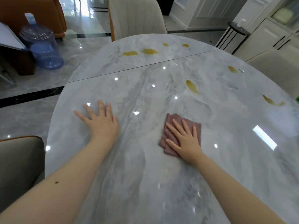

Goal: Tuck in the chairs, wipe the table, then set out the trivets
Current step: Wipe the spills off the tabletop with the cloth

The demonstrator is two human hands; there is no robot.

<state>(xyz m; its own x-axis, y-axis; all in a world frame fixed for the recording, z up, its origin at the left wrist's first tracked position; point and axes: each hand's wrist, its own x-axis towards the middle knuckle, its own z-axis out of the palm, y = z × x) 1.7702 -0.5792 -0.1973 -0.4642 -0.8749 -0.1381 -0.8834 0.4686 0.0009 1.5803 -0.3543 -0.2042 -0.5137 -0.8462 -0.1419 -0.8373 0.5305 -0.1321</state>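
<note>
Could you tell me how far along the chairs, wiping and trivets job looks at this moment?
The far chair looks tucked against the table. Wiping is in hand: the right hand presses flat on a folded mauve cloth, while the left hand rests flat on the marble. Left to do: the yellow-brown spills across the far and right side, then the trivets, none of which are in view.

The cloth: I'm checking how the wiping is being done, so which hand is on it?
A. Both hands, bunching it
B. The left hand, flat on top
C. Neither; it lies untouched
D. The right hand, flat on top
D: the right hand lies flat with spread fingers on the folded mauve cloth, while the left hand rests palm-down on the bare marble table, apart from the cloth.
</note>
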